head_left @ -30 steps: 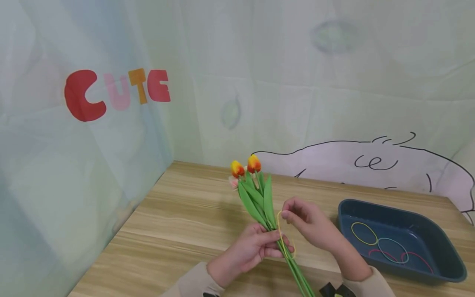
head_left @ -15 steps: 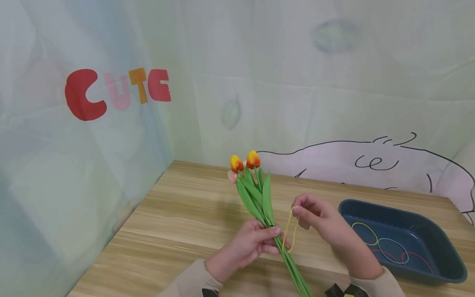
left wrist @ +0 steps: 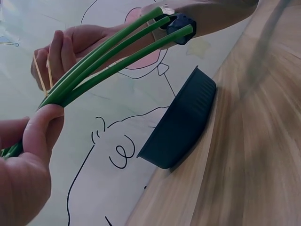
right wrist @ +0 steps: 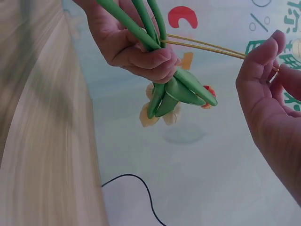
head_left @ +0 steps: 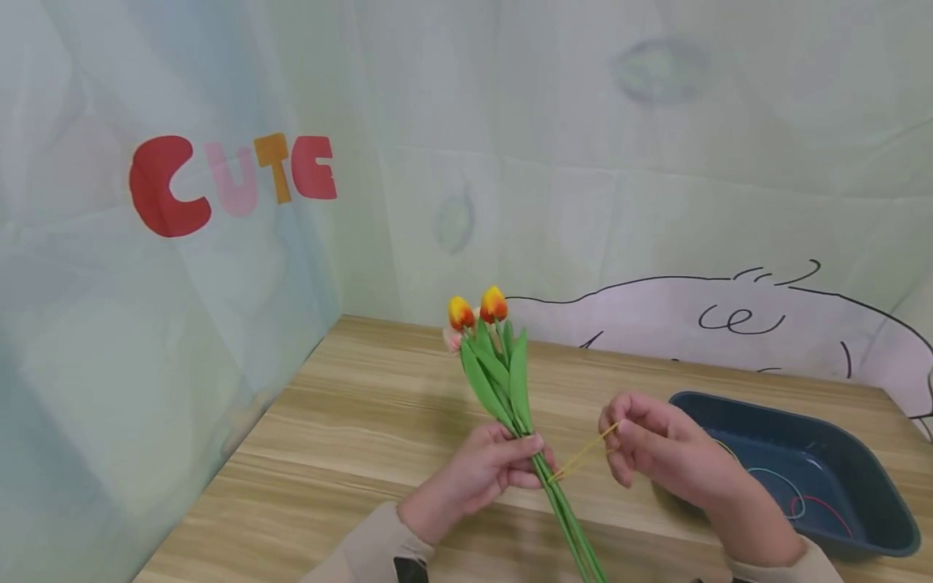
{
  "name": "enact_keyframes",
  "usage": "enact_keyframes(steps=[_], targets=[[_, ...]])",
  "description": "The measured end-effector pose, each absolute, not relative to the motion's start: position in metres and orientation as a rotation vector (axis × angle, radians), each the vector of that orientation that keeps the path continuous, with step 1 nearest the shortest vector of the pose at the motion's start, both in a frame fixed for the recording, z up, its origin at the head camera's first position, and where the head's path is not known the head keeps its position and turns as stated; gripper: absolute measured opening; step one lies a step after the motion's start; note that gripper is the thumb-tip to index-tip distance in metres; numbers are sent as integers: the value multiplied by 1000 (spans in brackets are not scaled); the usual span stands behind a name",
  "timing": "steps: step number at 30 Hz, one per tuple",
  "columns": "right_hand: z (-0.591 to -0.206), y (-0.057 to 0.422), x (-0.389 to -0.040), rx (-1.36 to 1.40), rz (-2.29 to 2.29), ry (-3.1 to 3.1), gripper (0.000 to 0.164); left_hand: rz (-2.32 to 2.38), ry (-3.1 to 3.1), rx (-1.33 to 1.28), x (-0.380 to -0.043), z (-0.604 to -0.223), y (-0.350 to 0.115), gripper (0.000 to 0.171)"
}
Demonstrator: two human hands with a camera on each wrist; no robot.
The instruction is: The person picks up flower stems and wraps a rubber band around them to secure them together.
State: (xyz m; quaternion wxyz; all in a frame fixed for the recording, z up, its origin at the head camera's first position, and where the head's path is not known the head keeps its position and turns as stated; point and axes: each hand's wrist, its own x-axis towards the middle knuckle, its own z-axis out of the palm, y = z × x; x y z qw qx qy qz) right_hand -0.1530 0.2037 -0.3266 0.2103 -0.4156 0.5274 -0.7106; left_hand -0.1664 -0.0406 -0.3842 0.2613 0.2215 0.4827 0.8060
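A bunch of tulips (head_left: 503, 372) with orange-yellow and pale pink heads leans up and left over the table. My left hand (head_left: 484, 470) grips its green stems (left wrist: 101, 56) just below the leaves. Beside it on the right, my right hand (head_left: 670, 445) pinches a yellow rubber band (head_left: 583, 452) between thumb and fingertips. The band runs taut from those fingers to the stems just below my left hand, as the right wrist view also shows, its two strands (right wrist: 207, 46) close together. How it passes behind the stems is hidden.
A dark blue tray (head_left: 875, 502) stands at the right of the wooden table (head_left: 328, 429), partly behind my right hand. Inside lie a light blue rubber band (head_left: 783, 478), a red one (head_left: 831, 508) and part of a yellow one. Printed cloth (head_left: 437, 121) hangs behind and at left.
My right hand has moved right and slightly down, away from the stems, drawing the yellow rubber band from a loose loop to a taut line. The tulips and left hand have shifted slightly left.
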Motion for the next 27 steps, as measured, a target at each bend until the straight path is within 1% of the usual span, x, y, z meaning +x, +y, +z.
enact_keyframes(steps=[7, 15, 18, 21, 24, 27], targets=[[-318, 213, -141, -1125, -1767, 1966, 16, 2172, 1286, 654, -168, -381, -45, 14], [-314, 221, -135, -1115, -1652, 2189, 14, 2118, 1241, 725, -168, -377, -50, 13], [-315, 225, -133, -1120, -1635, 2226, 17, 2109, 1229, 749, -169, -376, -52, 14], [-317, 228, -133, -1156, -1606, 2267, 25, 2113, 1212, 772, -169, -375, -54, 17], [-318, 228, -133, -1266, -1567, 2308, 33, 2124, 1177, 801, -170, -374, -56, 20], [-317, 227, -132, -1372, -1511, 2388, 36, 2136, 1131, 833, -170, -373, -57, 20]])
